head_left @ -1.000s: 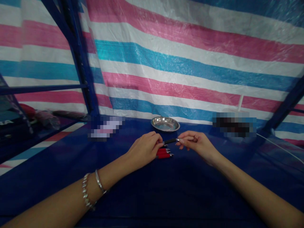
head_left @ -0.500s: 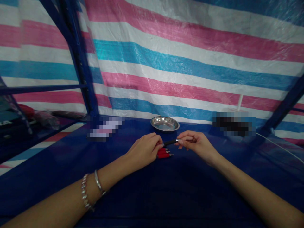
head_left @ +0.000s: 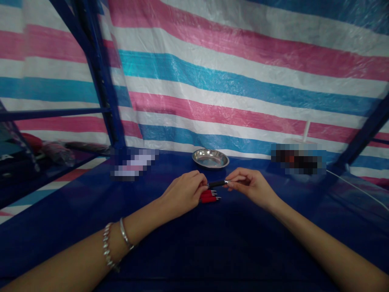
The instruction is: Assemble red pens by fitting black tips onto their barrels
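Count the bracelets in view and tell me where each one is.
2, both around the left forearm: a smooth silver bangle, nearer the left hand, and a beaded bracelet, just farther up the arm.

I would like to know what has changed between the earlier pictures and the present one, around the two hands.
Very little: the black pen seems to have come slightly lower, nearer to the red pens. Nothing was taken hold of or let go; the left hand and right hand still hold its two ends. The red pens and metal dish stayed as they were.
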A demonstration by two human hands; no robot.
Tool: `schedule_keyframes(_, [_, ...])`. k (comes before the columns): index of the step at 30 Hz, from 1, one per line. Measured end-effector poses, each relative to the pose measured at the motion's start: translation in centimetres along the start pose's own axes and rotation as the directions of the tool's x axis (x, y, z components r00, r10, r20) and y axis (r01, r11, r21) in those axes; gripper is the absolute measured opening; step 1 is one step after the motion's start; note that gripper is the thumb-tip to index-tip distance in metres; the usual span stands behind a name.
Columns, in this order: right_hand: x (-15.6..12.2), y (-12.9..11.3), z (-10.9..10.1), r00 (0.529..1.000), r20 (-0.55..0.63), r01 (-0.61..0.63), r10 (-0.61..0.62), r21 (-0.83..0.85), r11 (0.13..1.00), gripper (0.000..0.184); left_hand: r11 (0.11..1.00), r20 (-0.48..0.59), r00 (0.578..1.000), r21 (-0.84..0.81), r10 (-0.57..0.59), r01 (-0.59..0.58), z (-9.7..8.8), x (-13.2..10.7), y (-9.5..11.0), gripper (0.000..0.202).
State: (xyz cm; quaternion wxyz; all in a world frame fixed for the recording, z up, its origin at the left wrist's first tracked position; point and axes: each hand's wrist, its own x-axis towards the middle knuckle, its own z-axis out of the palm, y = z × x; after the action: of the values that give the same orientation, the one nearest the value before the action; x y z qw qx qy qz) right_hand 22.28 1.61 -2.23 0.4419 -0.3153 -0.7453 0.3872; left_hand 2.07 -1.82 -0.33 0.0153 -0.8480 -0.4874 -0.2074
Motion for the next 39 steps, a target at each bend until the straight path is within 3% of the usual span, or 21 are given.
schedule_keyframes(11, [0.1,0.2,-0.2,0.999,0.02,0.035,-0.032,-0.169,0.985,0.018,1.0,0.015,1.0,0.03,-0.004,0.004,-0.1,0.0,0.2,0.017])
schedule_keyframes(20, [-0.2,-0.3,-0.4,0.997,0.033,0.083,-0.077,-0.476,0.875,0.032,0.998,0.021,1.0,0.062,0.002,-0.004,-0.3,0.0,0.5,0.017])
schedule_keyframes(26, [-0.3,-0.6,-0.3,0.993,0.102,0.107,-0.064,-0.499,0.86,0.038,0.997,0.032,0.999,0.083,0.003,-0.006,-0.4,0.0,0.5,0.017])
schedule_keyframes(34, [-0.4,-1.0,-0.5,0.985,0.145,0.161,-0.095,-0.558,0.814,0.025,0.997,0.017,1.0,0.08,-0.006,0.004,-0.6,0.1,0.5,0.017])
schedule_keyframes(39, [-0.2,-0.4,-0.6,0.983,0.171,0.145,-0.066,-0.509,0.849,0.037,0.997,0.02,1.0,0.076,0.015,-0.017,-0.5,0.0,0.5,0.017])
